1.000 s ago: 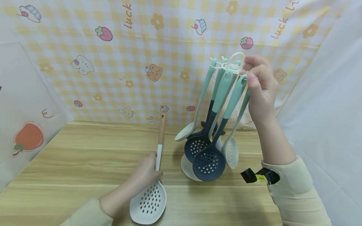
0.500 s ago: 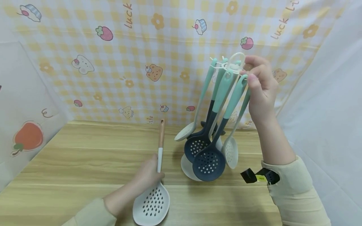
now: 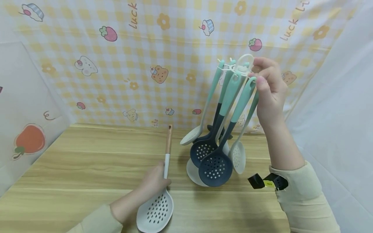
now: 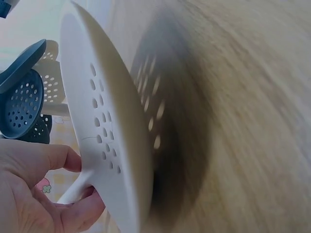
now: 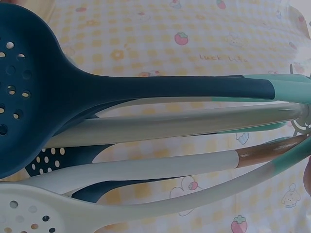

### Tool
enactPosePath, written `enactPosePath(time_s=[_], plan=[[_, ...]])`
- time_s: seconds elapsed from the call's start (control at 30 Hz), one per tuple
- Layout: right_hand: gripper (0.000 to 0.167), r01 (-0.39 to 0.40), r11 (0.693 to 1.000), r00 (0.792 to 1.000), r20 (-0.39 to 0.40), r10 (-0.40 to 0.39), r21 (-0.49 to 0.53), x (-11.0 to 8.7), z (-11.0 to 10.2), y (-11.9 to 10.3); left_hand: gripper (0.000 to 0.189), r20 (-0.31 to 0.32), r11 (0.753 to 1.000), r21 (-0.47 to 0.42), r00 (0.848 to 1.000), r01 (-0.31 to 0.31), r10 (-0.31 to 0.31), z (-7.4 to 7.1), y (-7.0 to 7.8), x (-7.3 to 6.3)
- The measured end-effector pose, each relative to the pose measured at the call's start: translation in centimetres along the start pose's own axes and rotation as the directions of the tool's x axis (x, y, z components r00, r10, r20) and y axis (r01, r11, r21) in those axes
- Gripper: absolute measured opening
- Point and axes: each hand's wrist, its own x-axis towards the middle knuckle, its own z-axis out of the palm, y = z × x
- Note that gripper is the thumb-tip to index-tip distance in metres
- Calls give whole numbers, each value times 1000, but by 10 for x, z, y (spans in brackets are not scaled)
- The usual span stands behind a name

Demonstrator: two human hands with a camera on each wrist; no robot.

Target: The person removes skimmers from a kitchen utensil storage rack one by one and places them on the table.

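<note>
My left hand (image 3: 154,179) grips a white skimmer (image 3: 155,212) at its neck, where the white shaft meets the perforated bowl. Its shaft ends in a wooden handle (image 3: 169,139) pointing away from me. In the left wrist view the bowl (image 4: 99,116) stands close over the wood and casts a dotted shadow. My right hand (image 3: 271,87) holds the top of a white utensil rack (image 3: 243,66), thumb beside a mint handle end. From the rack hang several utensils, among them a dark blue skimmer (image 3: 215,168) and a pale slotted spoon (image 3: 238,157).
The rack's round white base (image 3: 193,174) stands on the wooden table (image 3: 87,161), right of the held skimmer. A yellow checked cloth (image 3: 116,64) hangs behind the table. White sheeting (image 3: 335,113) closes off the right side.
My left hand has shifted slightly toward me and to the right, bringing the white skimmer with it. The right hand and the hanging utensils have stayed in place.
</note>
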Motion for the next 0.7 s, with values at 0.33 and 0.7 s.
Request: enactPosePath(time_s=[0.33,0.7], plan=[[50,-1,1000,1000,4,1,6,0,0,0,42,7,999,35,999,42,-42,1,1,3],[52,-5,1000,1000,0,5,-6,0,0,0,17,26,998,57,999,36,-37,3,-1,3]])
